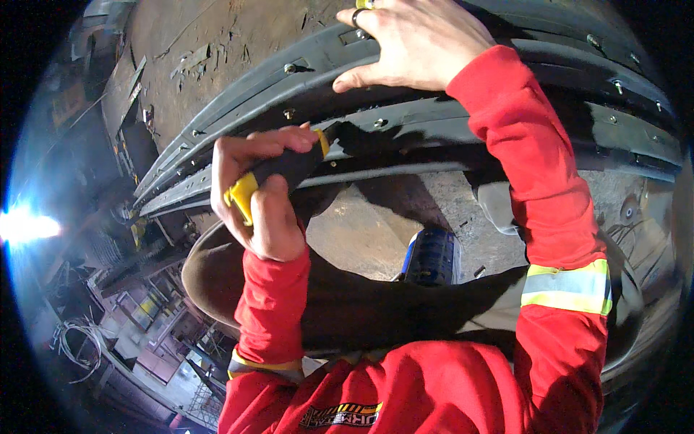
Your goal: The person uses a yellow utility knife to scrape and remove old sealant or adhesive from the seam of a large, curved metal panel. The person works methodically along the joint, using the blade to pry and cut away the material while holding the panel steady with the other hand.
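Note:
My left hand is closed around a black-and-yellow hand tool; its exact kind is hidden by my fingers. The tool's dark end points up and right, just short of a grey curved metal strip with bolts along it. At the top edge, my right hand reaches over the upper strip, thumb stretched away from the fingers. One finger wears a dark ring. Beside its fingertips a small yellow piece is cut off by the picture's edge, so whether I touch it does not show.
A blue cylindrical can lies between my legs on the floor. Several bolts stick out of the dark strips. A brown, scuffed metal surface lies beyond. At far left glows a bright light, above coiled cable and clutter.

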The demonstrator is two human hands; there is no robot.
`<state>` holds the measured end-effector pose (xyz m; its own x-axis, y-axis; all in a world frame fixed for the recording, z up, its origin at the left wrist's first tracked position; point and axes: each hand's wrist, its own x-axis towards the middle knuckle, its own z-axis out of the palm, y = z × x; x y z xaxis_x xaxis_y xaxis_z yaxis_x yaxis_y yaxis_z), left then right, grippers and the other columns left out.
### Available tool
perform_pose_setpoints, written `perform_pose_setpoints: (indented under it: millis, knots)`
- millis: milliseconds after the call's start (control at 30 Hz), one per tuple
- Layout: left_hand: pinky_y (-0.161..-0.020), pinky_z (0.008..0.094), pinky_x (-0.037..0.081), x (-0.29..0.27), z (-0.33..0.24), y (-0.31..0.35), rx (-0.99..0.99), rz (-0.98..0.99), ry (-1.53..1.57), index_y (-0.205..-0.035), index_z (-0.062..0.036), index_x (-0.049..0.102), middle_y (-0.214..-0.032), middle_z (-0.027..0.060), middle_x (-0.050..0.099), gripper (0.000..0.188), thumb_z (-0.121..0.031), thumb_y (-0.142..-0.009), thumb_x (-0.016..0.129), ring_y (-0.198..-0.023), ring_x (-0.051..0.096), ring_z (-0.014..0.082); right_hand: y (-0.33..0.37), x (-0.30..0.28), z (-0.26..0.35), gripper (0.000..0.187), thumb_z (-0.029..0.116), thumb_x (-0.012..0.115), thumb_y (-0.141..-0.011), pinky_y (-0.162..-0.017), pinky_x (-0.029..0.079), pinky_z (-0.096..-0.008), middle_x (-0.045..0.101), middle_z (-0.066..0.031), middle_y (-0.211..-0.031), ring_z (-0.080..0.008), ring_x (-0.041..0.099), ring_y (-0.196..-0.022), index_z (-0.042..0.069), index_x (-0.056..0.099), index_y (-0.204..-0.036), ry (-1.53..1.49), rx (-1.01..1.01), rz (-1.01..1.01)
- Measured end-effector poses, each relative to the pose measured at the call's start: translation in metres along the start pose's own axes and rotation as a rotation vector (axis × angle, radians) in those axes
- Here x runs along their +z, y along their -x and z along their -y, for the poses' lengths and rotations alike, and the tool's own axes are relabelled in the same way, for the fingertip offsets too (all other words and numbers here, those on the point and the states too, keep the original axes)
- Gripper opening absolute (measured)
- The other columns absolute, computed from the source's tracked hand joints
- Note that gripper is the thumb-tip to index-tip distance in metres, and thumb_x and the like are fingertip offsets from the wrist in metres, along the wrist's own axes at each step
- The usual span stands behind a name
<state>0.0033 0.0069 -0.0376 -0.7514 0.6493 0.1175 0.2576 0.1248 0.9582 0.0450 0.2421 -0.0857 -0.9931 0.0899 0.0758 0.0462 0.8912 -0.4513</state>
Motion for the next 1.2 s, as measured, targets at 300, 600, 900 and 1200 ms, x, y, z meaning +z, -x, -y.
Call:
perform_pose_setpoints:
  millis: [300, 600, 900, 1200]
  knots:
    - [-0.093, 0.0555, 0.048, 0.009, -0.016, 0.005, 0.062, 0.019, -0.134, -0.094, 0.003, 0.044, -0.09, 0.028, 0.063, 0.026, -0.014, -0.074, 0.047, -0.09, 0.064, 0.0395, -0.003, 0.01, -0.006, 0.074, 0.063, 0.064, -0.078, -0.097, 0.045, -0.0457, 0.067, -0.0206, -0.107, -0.0345, 0.056, -0.113, 0.0, 0.064, -0.117, 0.0, 0.006, 0.027]
    - [-0.09, 0.0508, 0.049, 0.012, -0.019, -0.004, 0.022, 0.082, -0.182, -0.093, 0.0029, 0.044, -0.09, 0.0269, 0.064, 0.024, -0.014, -0.076, 0.046, -0.092, 0.064, 0.0392, 0.0, 0.002, -0.005, 0.072, 0.062, 0.064, -0.079, -0.096, 0.046, -0.0459, 0.067, -0.0225, -0.106, -0.0356, 0.057, -0.112, -0.001, 0.064, -0.115, 0.008, 0.023, 0.021]
    - [-0.093, 0.0537, 0.048, 0.009, -0.028, 0.009, 0.025, 0.031, -0.123, -0.093, 0.0025, 0.042, -0.092, 0.0277, 0.062, 0.024, -0.016, -0.08, 0.05, -0.094, 0.064, 0.0379, -0.009, 0.001, -0.006, 0.069, 0.06, 0.066, -0.078, -0.094, 0.047, -0.0445, 0.068, -0.0221, -0.104, -0.0349, 0.06, -0.108, -0.002, 0.064, -0.108, 0.014, 0.026, 0.158]
    - [-0.096, 0.058, 0.045, 0.0, -0.033, 0.021, 0.039, -0.04, -0.044, -0.097, 0.0008, 0.041, -0.095, 0.0296, 0.063, 0.035, -0.029, -0.087, 0.056, -0.097, 0.064, 0.0417, 0.001, -0.002, -0.002, 0.078, 0.064, 0.064, -0.077, -0.097, 0.045, -0.0435, 0.064, -0.022, -0.11, -0.0334, 0.058, -0.112, 0.0, 0.062, -0.122, -0.015, 0.017, 0.03]
